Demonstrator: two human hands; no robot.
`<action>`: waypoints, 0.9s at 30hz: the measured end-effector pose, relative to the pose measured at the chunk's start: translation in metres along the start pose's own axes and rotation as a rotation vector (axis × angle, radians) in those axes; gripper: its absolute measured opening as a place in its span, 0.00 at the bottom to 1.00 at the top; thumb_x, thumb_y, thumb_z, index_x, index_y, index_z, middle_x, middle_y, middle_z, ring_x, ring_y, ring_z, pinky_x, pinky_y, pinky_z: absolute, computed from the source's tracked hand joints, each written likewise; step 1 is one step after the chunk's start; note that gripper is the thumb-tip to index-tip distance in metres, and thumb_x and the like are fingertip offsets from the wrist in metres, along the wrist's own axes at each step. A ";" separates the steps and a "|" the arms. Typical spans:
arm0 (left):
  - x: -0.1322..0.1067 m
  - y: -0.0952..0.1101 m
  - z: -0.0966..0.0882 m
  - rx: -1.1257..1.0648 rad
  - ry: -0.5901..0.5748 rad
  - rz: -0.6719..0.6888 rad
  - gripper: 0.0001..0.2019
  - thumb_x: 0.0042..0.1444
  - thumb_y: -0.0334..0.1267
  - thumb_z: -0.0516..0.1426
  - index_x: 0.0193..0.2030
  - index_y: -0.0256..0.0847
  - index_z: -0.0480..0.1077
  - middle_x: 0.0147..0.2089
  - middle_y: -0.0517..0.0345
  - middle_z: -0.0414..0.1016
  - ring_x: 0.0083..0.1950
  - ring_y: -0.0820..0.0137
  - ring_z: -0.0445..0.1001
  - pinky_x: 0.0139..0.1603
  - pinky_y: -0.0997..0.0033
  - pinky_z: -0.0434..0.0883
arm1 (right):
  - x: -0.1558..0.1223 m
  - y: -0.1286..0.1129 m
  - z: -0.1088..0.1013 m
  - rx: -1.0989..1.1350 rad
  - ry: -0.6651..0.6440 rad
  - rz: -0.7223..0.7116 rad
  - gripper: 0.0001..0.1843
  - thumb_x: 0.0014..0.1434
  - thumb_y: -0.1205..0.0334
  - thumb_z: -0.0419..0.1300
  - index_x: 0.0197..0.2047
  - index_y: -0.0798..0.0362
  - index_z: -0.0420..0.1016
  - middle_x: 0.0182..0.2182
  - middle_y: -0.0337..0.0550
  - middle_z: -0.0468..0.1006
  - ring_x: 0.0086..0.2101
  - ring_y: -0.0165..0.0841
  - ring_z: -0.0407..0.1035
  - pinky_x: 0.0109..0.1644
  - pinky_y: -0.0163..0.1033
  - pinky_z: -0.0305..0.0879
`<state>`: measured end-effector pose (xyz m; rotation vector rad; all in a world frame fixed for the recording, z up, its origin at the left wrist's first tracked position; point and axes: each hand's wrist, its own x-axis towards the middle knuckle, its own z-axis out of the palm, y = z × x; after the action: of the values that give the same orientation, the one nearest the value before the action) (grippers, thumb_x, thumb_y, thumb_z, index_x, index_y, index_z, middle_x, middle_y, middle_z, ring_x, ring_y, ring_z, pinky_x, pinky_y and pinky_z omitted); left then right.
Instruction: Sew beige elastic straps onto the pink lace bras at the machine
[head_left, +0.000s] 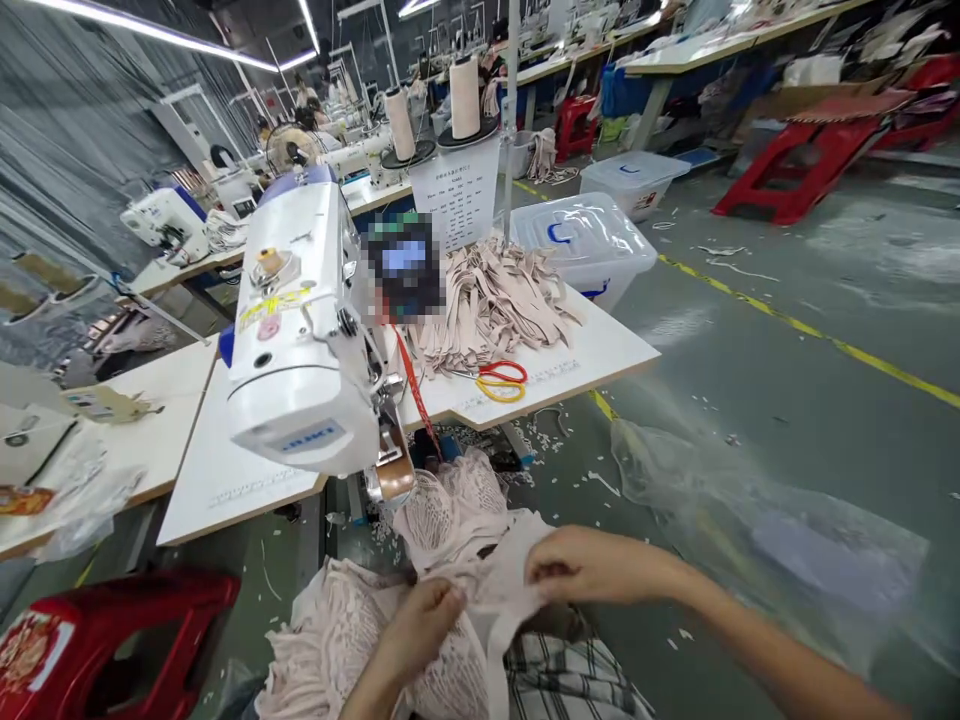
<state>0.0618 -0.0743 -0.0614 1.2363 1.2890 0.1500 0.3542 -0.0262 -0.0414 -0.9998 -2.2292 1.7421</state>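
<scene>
Low in the view, my left hand (420, 625) is closed on a pale pink lace garment (450, 520) that lies in my lap. My right hand (581, 568) pinches the same fabric just to the right, fingers curled over its plain pink edge. The lace piece runs up toward the needle end of a white sewing machine (300, 330) on a white table (225, 480). Checked cloth (570, 680) shows beneath the fabric.
A heap of beige strips (495, 300) and red-and-yellow scissors (501, 380) lie on the table right of the machine. A red stool (112, 640) stands at lower left. Clear plastic bins (592, 240) and a crumpled plastic bag (750, 520) sit on the floor right. People work far behind.
</scene>
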 end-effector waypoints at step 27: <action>0.016 -0.002 0.003 -0.218 -0.053 -0.074 0.26 0.50 0.63 0.59 0.29 0.41 0.58 0.27 0.66 0.54 0.31 0.73 0.52 0.34 0.70 0.51 | 0.268 -0.044 -0.241 0.069 1.407 -0.229 0.44 0.48 0.49 0.70 0.62 0.52 0.54 0.57 0.54 0.68 0.56 0.48 0.65 0.58 0.53 0.66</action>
<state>0.0689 -0.0664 -0.0736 0.9992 1.2359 0.1984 0.2481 0.3181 -0.0002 -1.2617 -1.2304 0.5546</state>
